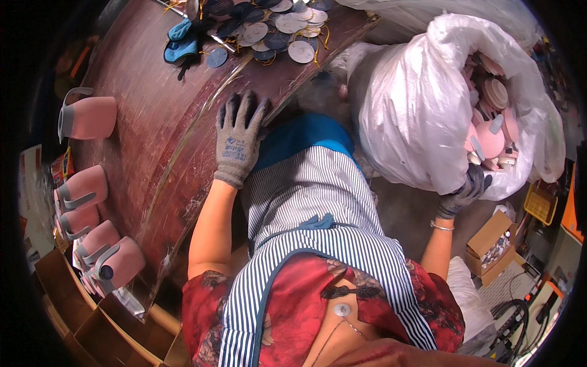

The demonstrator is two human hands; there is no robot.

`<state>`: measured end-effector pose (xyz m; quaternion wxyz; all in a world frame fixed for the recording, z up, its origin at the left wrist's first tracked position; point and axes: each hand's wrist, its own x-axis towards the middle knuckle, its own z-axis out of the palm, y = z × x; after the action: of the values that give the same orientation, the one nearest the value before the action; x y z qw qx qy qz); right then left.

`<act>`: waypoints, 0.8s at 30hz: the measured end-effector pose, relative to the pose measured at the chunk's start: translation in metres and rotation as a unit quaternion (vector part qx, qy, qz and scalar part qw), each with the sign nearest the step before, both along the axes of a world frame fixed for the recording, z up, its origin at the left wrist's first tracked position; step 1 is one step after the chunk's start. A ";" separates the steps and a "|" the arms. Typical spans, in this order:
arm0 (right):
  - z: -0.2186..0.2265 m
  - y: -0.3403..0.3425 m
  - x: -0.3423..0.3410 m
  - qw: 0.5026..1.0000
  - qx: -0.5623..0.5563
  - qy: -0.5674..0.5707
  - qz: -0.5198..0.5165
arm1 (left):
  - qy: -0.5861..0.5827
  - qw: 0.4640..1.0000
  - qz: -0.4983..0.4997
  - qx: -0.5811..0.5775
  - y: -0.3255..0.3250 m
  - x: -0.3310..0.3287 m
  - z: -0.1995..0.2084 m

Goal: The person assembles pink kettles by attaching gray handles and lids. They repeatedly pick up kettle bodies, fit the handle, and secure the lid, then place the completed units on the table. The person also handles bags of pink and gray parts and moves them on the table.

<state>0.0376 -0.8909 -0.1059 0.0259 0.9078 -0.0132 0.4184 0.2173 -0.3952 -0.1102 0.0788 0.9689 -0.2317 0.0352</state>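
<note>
My left hand (239, 140), in a grey knit glove with dark fingertips, lies flat on the reddish-brown table (140, 153) near its edge, fingers stretched and holding nothing. At the right, my right hand (466, 192), in a similar glove, is at the lower rim of a large white plastic bag (406, 116). Its fingers curl over the rim and are partly hidden by the plastic. Inside the bag are several pink parts (490, 139), some with grey pieces, and round pale lid-like pieces (494, 95).
Several pink cups (92, 118) with grey handles line the table's left side. A pile of round tags (287, 27) with yellow strings lies at the far end, beside a blue-and-black pouch (181, 46). Cardboard boxes (492, 248) stand lower right, near a yellow basket (540, 203).
</note>
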 end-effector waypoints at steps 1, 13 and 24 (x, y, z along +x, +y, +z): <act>-0.005 0.002 0.002 1.000 -0.014 -0.015 -0.004 | -0.010 1.000 -0.006 -0.001 -0.001 0.000 0.000; 0.008 -0.053 0.043 0.990 -0.067 -0.030 0.124 | -0.040 0.997 -0.021 0.056 -0.001 -0.004 -0.012; 0.002 -0.148 0.043 0.993 -0.070 -0.027 0.096 | -0.013 0.995 -0.032 0.091 0.002 -0.001 -0.014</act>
<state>0.0809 -1.0389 -0.1043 0.0487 0.8893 0.1024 0.4430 0.2167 -0.3935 -0.1243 -0.0117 0.9636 -0.2660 0.0239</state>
